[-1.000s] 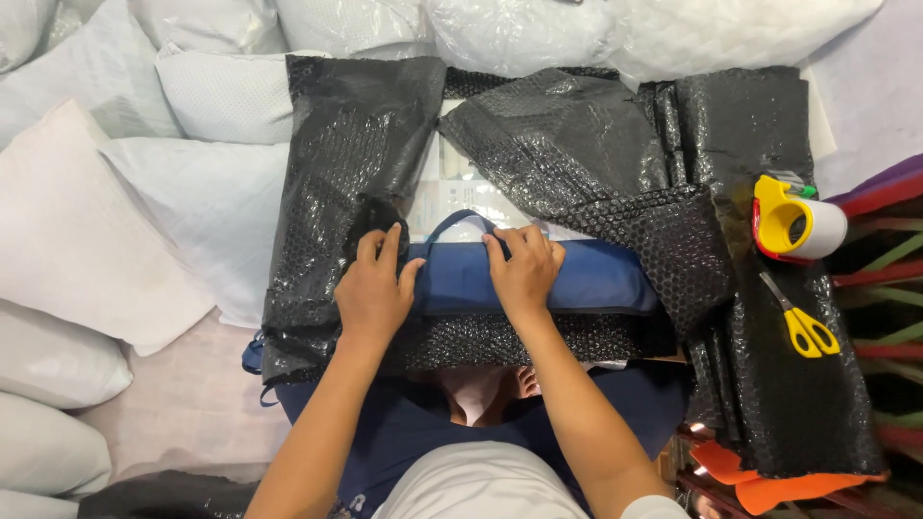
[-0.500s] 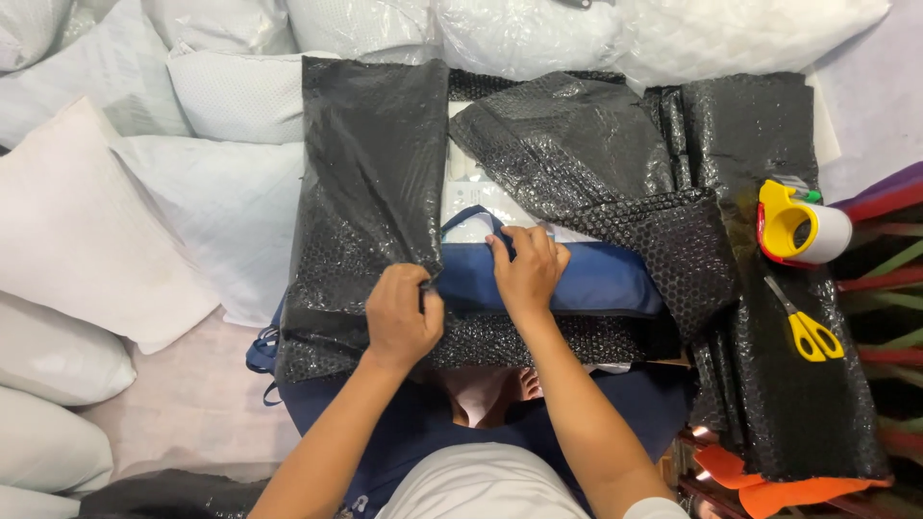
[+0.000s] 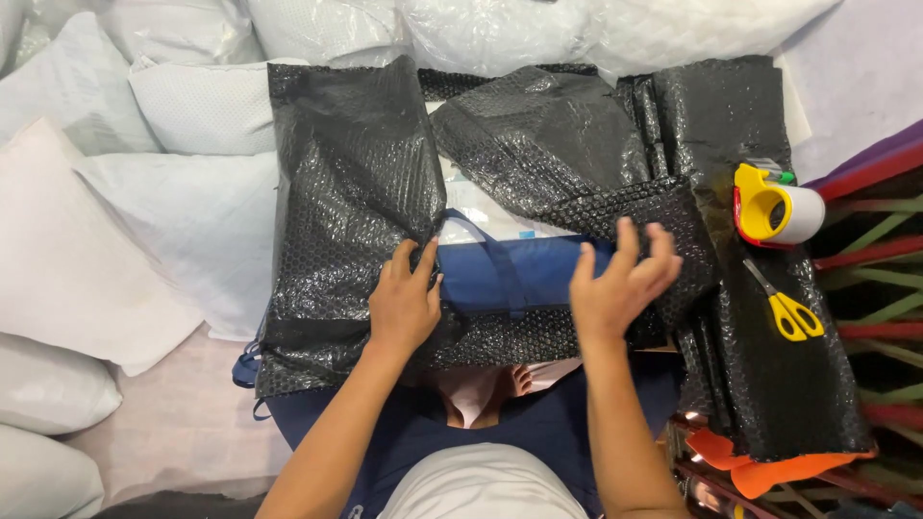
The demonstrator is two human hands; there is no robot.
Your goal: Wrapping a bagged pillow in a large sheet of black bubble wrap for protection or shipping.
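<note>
Navy fabric bag (image 3: 519,274): folded flat, long axis 9-to-3 o'clock, handle loop toward 12, lying on glossy black bubble wrap (image 3: 356,192). Left hand (image 3: 404,303) fingers flat, pressing wrap at bag's 9 o'clock end. Right hand (image 3: 620,288) fingers spread, released, over 3 o'clock end. Yellow scissors (image 3: 784,306) farther toward 3.

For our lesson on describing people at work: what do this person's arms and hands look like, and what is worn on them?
Both forearms are bare. The left hand and right hand wear no gloves, and no rings, watch or bracelet can be seen. A short white sleeve edge shows at the right arm's upper end, matching the white top.
</note>
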